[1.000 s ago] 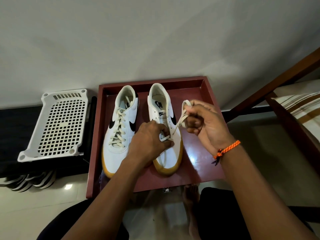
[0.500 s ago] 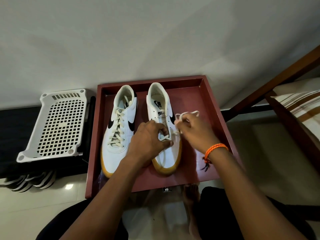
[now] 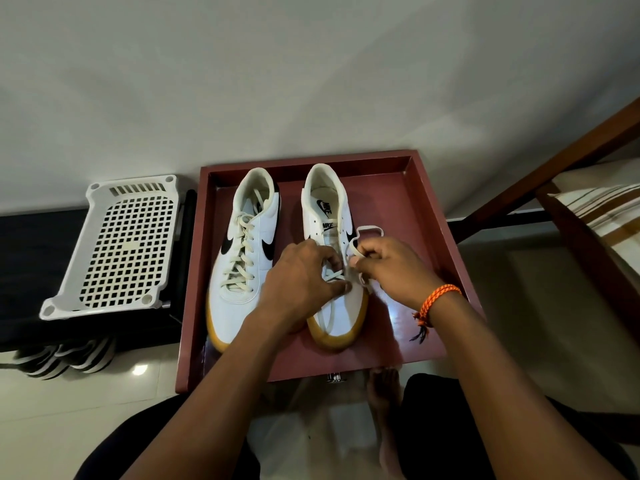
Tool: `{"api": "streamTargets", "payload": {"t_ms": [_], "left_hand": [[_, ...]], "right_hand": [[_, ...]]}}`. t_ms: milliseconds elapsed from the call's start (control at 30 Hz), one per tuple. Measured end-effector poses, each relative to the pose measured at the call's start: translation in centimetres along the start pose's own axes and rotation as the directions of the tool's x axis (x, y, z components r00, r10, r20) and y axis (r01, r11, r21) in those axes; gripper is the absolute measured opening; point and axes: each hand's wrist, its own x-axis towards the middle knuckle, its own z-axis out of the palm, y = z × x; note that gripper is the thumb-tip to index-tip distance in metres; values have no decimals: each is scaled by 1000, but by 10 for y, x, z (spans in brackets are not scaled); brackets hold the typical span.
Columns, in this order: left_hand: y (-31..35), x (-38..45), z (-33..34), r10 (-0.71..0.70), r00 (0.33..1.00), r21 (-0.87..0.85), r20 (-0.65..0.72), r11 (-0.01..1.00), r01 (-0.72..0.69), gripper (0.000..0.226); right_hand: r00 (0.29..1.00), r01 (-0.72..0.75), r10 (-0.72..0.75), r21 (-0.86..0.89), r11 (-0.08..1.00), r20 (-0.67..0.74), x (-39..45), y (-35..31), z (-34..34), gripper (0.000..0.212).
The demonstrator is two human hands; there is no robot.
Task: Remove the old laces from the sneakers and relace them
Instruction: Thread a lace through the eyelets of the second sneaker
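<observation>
Lace work on the right-hand sneaker is the step in hand: only the lowest eyelets near the toe are threaded, the upper ones stand bare, while the left-hand sneaker beside it in the red tray is laced all the way up. The left hand curls over the shoe's forefoot, its fingers pinching the lace at a crossing, and the right hand has its fingers closed round a loose bundle of lace at the shoe's outer side, a loop sticking up behind the knuckles. Whether this stretch is being drawn out or fed in cannot be told here. Either way, the left hand should pin the shoe and the crossing firmly, so the sneaker does not slide on the tray, while the right works one eyelet at a time, keeping the flat lace untwisted and both ends even.
</observation>
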Motion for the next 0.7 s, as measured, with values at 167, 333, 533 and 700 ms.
{"api": "streamTargets", "payload": {"t_ms": [167,333,533,700], "left_hand": [[0,-3,-6,5,1000,-76,-20,997,-6,44],[-2,-4,-17,-7,1000,-150,30,989,12,59],[-15,-6,-29,-101,982,-118,158,986,121,49],[-22,-6,-39,-136,979,-77,154,986,149,42]], "right_hand": [[967,55,50,399,916,-248,3,-6,-18,20],[809,-86,168,169,982,-563,5,12,-34,33],[908,-327,226,-261,908,-352,-6,9,-17,42],[925,-29,4,-58,998,-381,-2,-8,-9,15]]}}
